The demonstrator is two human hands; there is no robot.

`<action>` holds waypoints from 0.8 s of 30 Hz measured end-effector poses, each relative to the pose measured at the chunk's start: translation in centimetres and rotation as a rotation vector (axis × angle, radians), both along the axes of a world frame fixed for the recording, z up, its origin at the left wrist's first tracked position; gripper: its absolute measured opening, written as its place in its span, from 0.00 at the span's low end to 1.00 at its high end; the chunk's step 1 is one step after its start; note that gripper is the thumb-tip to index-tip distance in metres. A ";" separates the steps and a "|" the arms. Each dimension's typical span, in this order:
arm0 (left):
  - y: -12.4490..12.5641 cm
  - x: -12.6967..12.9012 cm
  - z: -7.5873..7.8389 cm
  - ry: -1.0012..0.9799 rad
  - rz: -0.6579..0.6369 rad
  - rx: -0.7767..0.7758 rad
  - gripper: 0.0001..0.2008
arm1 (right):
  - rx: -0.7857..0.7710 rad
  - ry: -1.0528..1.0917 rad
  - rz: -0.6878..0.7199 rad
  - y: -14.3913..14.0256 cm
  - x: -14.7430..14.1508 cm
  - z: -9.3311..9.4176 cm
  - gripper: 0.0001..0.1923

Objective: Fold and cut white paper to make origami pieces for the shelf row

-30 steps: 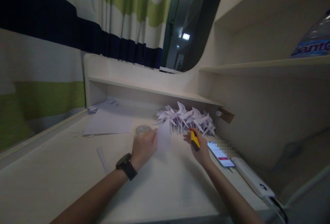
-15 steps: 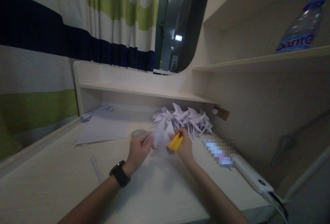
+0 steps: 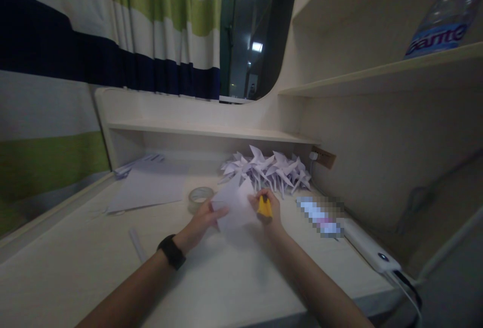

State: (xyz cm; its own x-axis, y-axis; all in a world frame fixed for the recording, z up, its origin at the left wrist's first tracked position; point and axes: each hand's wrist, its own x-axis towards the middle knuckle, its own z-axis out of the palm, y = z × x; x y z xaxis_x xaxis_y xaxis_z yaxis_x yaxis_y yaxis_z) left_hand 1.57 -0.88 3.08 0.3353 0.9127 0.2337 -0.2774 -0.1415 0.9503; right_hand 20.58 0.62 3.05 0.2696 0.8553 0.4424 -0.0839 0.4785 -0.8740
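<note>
White paper is the thing in hand: a small sheet of paper (image 3: 234, 208) is held up just above the table (image 3: 241, 277), tilted, between the two hands. The left hand (image 3: 202, 217) is closed on the sheet's left edge, thumb on the near face and fingers behind it. The right hand (image 3: 268, 208) is clamped around a yellow cutter (image 3: 264, 209) and touches the sheet's right edge; whether a blade is out cannot be told. A black watch (image 3: 171, 251) sits on the left wrist.

At about 10 o'clock from the hands, just beside the left one, a roll of clear tape (image 3: 199, 197) lies flat on the table. Farther out at 10 o'clock lies a larger flat sheet (image 3: 149, 187), with more papers behind it by the low shelf. At 12 to 1 o'clock, near the hands, a heap of folded paper pinwheels (image 3: 269, 168) sits against the back wall under that shelf. At 3 o'clock a phone (image 3: 320, 215) lies face up, its screen blurred, and beyond it at 4 o'clock a white power bank (image 3: 372, 253) with a cable at its near end. A thin white stick (image 3: 136, 244) lies at 8 o'clock. On the upper shelf at 2 o'clock stands a water bottle (image 3: 441, 21). A striped curtain (image 3: 94, 31) hangs at 10 to 11 o'clock.
</note>
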 end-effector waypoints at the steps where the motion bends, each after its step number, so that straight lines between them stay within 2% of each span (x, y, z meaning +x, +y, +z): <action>1: -0.1 0.1 0.0 -0.034 -0.031 -0.024 0.28 | 0.005 -0.024 0.008 0.0 0.0 -0.1 0.16; 3: -0.2 0.3 0.0 -0.111 -0.029 -0.094 0.24 | 0.005 -0.059 0.039 0.0 0.0 -0.2 0.16; 7: -0.2 0.2 0.3 -0.221 0.035 -0.208 0.24 | -0.005 -0.110 0.070 0.3 0.3 -0.5 0.16; 10: 0.1 -0.2 0.4 -0.217 0.073 -0.196 0.23 | -0.018 -0.123 0.090 0.9 0.4 -0.9 0.17; 15: 0.8 -0.6 0.1 -0.151 0.162 -0.160 0.22 | -0.114 -0.107 0.240 1.9 1.1 -1.2 0.15; 17: 1.1 -0.6 0.0 -0.132 0.256 -0.109 0.21 | -0.104 -0.103 0.272 2.0 1.8 -0.8 0.18; 19: 1.4 -0.5 -0.2 -0.099 0.383 -0.050 0.20 | -0.084 -0.018 0.369 2.0 2.8 -0.1 0.24; 20: 1.6 -0.6 -0.3 -0.072 0.441 -0.026 0.20 | -0.108 0.028 0.464 1.9 3.4 0.4 0.25; 24: 2.2 -0.9 -0.9 0.106 0.610 0.077 0.17 | -0.113 0.191 0.669 0.9 5.1 2.3 0.21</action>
State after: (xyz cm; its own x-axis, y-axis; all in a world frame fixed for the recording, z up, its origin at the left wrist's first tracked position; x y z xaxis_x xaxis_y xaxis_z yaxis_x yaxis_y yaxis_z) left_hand 0.71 1.32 2.14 -0.2160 0.9291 0.3002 -0.0298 -0.3136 0.9491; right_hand 25.69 1.55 5.34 -0.2667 0.9022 0.3388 -0.4853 0.1780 -0.8560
